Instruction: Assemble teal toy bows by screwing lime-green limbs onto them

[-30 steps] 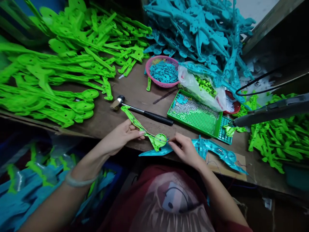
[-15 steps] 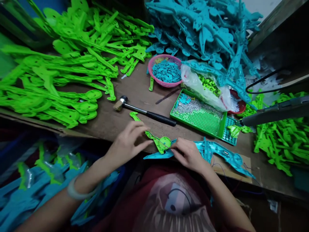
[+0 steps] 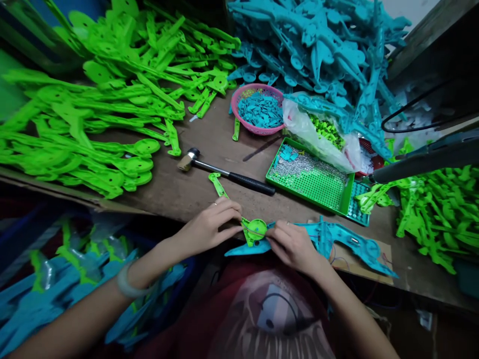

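Note:
A green plastic leg-shaped part (image 3: 256, 228) with a round end lies over a long blue plastic shell (image 3: 331, 238) at the table's front edge. A thin wire runs across the green part between my hands. My left hand (image 3: 214, 223) is closed in a pinch on the wire, above the green part's narrow middle, hiding some of it. My right hand (image 3: 294, 245) pinches the wire's other end beside the round end, its fingers against the blue shell. The fingertips are partly hidden.
A hammer (image 3: 228, 172) lies just beyond my hands. A green tray (image 3: 318, 192) of small metal pieces and a pink basket (image 3: 258, 131) of blue bits stand behind. Piles of green parts (image 3: 127, 109) and blue shells (image 3: 314, 45) surround the workspace; a dark arm juts in right.
My left hand has moved right and slightly down along the green part, closer to my right hand. The green part has turned a little, its narrow end shifting right.

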The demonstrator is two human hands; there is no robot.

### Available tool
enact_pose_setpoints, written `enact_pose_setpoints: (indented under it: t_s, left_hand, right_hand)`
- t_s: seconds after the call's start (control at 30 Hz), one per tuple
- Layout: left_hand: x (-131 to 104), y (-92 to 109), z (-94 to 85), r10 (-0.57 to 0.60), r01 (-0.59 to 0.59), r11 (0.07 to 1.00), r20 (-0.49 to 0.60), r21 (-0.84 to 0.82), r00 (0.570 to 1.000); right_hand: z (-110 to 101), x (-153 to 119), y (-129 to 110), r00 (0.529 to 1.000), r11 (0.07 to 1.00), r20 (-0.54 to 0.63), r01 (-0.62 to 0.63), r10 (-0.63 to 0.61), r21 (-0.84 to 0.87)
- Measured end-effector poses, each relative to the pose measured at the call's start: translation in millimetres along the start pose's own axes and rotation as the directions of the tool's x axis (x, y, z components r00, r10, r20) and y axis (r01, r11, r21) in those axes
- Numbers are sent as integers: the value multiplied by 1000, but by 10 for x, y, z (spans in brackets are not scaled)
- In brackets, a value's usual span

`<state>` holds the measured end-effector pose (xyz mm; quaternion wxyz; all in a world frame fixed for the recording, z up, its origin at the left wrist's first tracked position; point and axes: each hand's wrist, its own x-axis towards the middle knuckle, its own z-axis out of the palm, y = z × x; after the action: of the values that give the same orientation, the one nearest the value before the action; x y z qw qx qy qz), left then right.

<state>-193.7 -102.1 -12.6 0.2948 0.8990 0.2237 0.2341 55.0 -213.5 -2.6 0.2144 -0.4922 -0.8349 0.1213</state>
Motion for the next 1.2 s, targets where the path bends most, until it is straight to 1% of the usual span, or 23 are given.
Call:
enact_pose_setpoints:
  t_s: [0.1, 0.2, 0.27, 0.33, 0.47, 0.6, 0.67, 0.73, 0.87, 0.93, 1.1, 1.2]
  left_hand:
    - [2, 47, 40, 30, -30, 999, 4, 18, 1000]
    - [45, 88, 49, 43, -45, 997, 36, 64, 998]
    - [60, 118, 62, 35, -38, 992, 29, 119, 999]
    - [49, 148, 92, 21, -20, 987, -6, 160, 1000]
    - [-10, 182, 168, 17, -5, 986, -73, 164, 997]
    - [-31, 183, 197, 32, -13, 983, -100, 183, 994]
    - [-31, 175, 196, 40, -20, 978, -94, 209, 995]
    - [-36, 166, 195, 73, -48, 962, -83, 269, 994]
    - [-62, 151, 198, 233, -184, 885, -64, 428, 970]
    - [-76, 143, 198, 275, -224, 851, -39, 475, 961]
    - [-74, 180, 184, 273, -255, 825, 41, 505, 961]
    - [-43, 296, 208, 212, -202, 846, 35, 493, 977]
  right_hand:
    - [-13, -70, 19, 1000, 1000, -20, -2, 1, -28]
    - [-25, -67, 49, 999, 997, -16, -41, 40, -69]
    - [-27, -44, 48, 997, 995, -17, -80, 79, -65]
    - [-28, -18, 26, 991, 992, -40, -125, 125, 3]
    - [-29, 51, -39, 970, 958, -87, -208, 229, 197]
    - [-29, 127, -58, 917, 902, -130, -332, 377, 274]
    - [-18, 140, -48, 894, 880, -139, -372, 425, 295]
    - [6, 129, -33, 893, 880, -132, -383, 431, 282]
    - [72, 82, -9, 914, 915, -115, -367, 388, 167]
    - [92, 71, -3, 919, 922, -109, -365, 379, 133]
    - [66, 81, 6, 929, 933, -90, -352, 359, 76]
    - [19, 82, 26, 944, 944, -42, -324, 326, 61]
